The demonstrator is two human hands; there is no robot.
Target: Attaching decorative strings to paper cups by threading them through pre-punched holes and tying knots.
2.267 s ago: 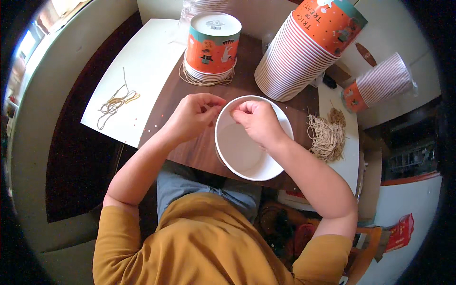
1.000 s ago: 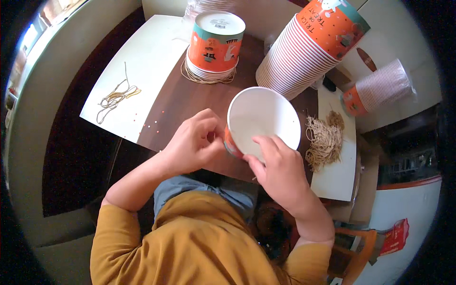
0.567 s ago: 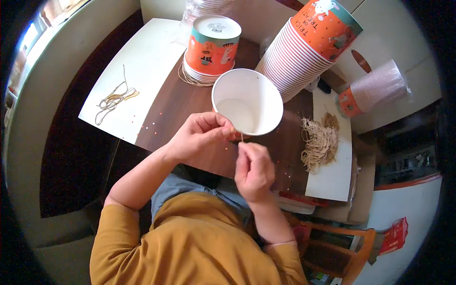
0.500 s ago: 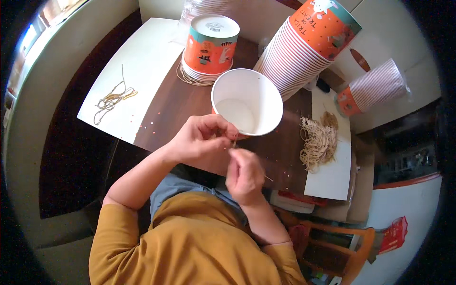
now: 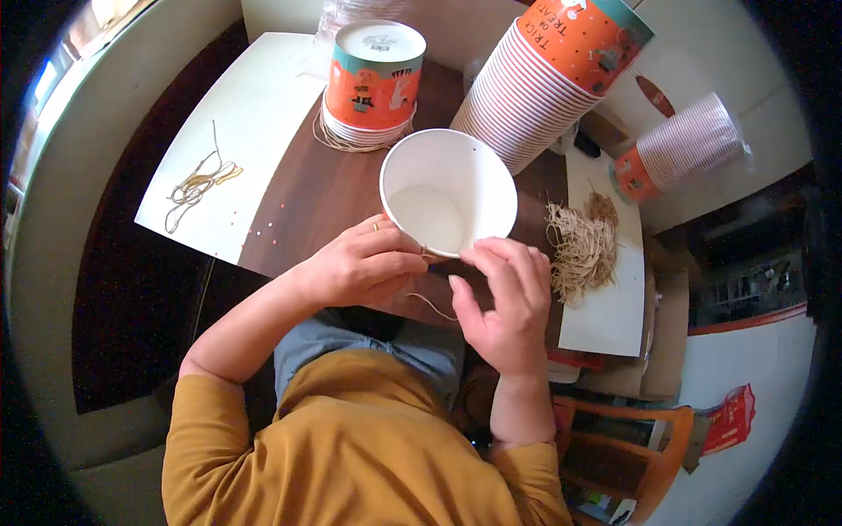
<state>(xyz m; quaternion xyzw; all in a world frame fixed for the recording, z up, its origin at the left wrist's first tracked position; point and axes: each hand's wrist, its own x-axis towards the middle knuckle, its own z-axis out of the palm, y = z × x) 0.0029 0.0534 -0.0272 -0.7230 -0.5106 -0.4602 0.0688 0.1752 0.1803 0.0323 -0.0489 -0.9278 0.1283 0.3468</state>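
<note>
A white-lined paper bucket (image 5: 428,210) tilts toward me on the table, its open mouth facing up. A small hole shows in its far wall. My left hand (image 5: 364,263) is closed at the near rim, pinching a thin beige cord (image 5: 430,307) whose loose end curls below the bucket. What lies under those fingertips is partly hidden. My right hand (image 5: 510,302) is open, thumb spread from the fingers, with its fingertips touching the rim at the near right.
Upturned orange buckets (image 5: 374,83) stand behind, cords around their base. A tall bucket stack (image 5: 526,92) leans at the back right, another wrapped stack (image 5: 675,145) beyond. A cord bundle (image 5: 583,250) lies right, several loose cords (image 5: 195,188) left. A wooden chair (image 5: 662,456) is at lower right.
My right hand has moved from a closed pose below the rim up and right, opening onto the rim. The left fingers have shifted slightly down; the cord end now hangs loose.
</note>
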